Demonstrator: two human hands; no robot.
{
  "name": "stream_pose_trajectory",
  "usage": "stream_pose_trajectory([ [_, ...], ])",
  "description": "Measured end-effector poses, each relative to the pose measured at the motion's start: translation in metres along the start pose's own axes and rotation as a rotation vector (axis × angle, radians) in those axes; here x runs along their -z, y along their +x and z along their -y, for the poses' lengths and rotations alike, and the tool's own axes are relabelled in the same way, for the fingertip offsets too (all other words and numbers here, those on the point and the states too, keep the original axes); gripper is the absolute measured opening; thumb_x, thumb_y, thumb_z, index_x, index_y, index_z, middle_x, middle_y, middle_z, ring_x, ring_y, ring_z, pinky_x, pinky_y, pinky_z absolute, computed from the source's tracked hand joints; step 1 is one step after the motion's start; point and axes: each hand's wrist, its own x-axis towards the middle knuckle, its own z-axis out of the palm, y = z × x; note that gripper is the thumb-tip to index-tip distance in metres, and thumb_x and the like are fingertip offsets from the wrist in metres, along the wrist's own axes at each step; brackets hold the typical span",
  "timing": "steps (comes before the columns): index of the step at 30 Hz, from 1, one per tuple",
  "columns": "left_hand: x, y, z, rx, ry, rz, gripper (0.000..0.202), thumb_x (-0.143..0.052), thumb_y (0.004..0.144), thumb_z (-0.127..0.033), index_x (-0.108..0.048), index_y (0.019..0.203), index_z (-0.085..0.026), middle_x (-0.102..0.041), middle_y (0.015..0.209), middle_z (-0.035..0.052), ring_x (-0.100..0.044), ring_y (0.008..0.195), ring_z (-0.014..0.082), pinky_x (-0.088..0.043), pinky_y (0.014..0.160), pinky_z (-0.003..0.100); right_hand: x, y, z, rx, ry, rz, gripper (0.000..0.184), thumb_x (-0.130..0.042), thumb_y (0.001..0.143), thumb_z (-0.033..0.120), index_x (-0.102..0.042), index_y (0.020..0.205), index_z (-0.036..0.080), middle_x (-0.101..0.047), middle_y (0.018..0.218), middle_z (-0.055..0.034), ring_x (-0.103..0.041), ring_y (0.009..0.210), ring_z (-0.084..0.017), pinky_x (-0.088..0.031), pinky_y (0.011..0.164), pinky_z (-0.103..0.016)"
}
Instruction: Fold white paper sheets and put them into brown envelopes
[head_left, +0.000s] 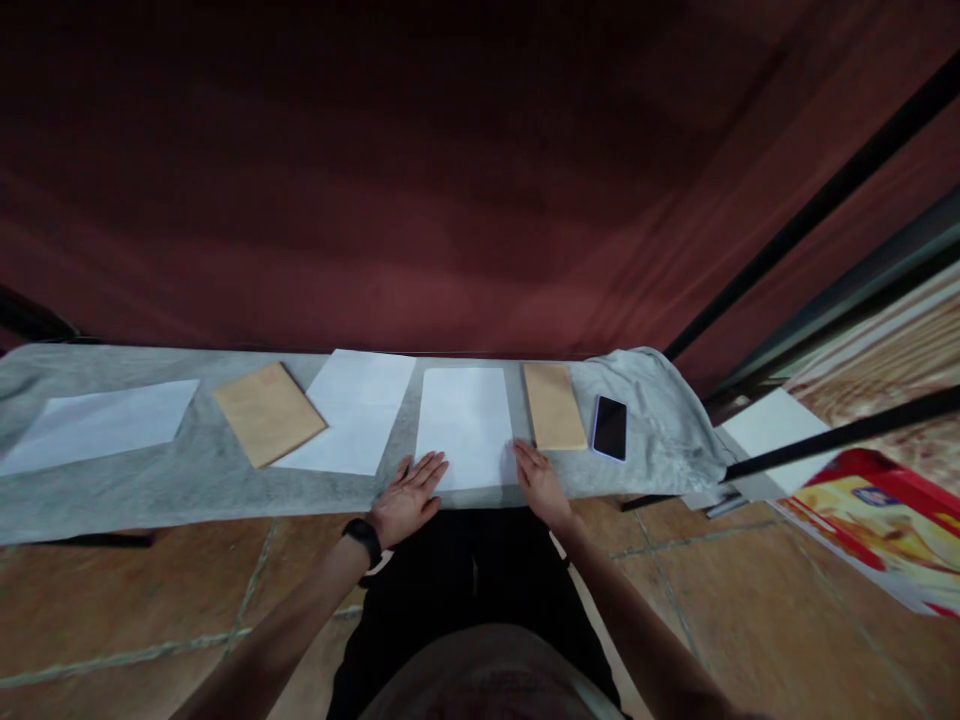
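A white sheet of paper [466,420] lies on the grey cloth-covered table [187,480] straight ahead of me. My left hand [409,497] rests flat at its near left corner, fingers stretched out and a black band on the wrist. My right hand [538,483] lies flat at the sheet's near right corner, fingers out, holding nothing. A brown envelope [554,406] sits just right of the sheet, and a dark phone [610,428] lies beyond it.
Further left lie another white sheet [356,415], a second brown envelope [268,412] partly over it, and a white sheet [101,422] at the far left. A dark red curtain hangs behind the table. White paper [772,425] and a red printed box [885,520] sit at the right.
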Motion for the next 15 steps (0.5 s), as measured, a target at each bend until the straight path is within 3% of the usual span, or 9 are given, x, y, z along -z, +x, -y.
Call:
stream_pose_trajectory([
  [6,0.009,0.008,0.002,-0.006,-0.026,0.044,0.057,-0.049,0.086,-0.022,-0.052,0.144,-0.025,-0.046,0.155,0.0066,-0.039,0.145,0.0199,-0.025,0.122,0.044,0.007,0.018,-0.008,0.086,-0.055,0.124,0.07,-0.039,0.079,-0.007,-0.053,0.143,0.018,-0.048,0.153,-0.007,-0.053,0.135,-0.018,-0.045,0.113,-0.036],
  [10,0.014,0.012,0.0,0.012,-0.046,0.096,0.062,-0.047,0.082,-0.017,-0.052,0.144,-0.023,-0.045,0.155,0.0076,-0.04,0.145,0.0201,-0.027,0.121,0.046,0.012,0.022,-0.009,0.154,-0.072,0.202,0.075,-0.036,0.078,-0.009,-0.052,0.144,0.023,-0.043,0.156,-0.0017,-0.051,0.136,-0.015,-0.042,0.115,-0.033],
  [15,0.015,0.012,-0.002,0.049,-0.052,0.052,0.056,-0.044,0.085,-0.016,-0.057,0.139,-0.023,-0.05,0.151,0.0068,-0.044,0.141,0.0184,-0.03,0.12,0.044,0.017,0.029,-0.013,0.207,-0.099,0.238,0.069,-0.04,0.081,-0.007,-0.051,0.144,0.02,-0.046,0.155,-0.0037,-0.049,0.138,-0.017,-0.042,0.117,-0.034],
])
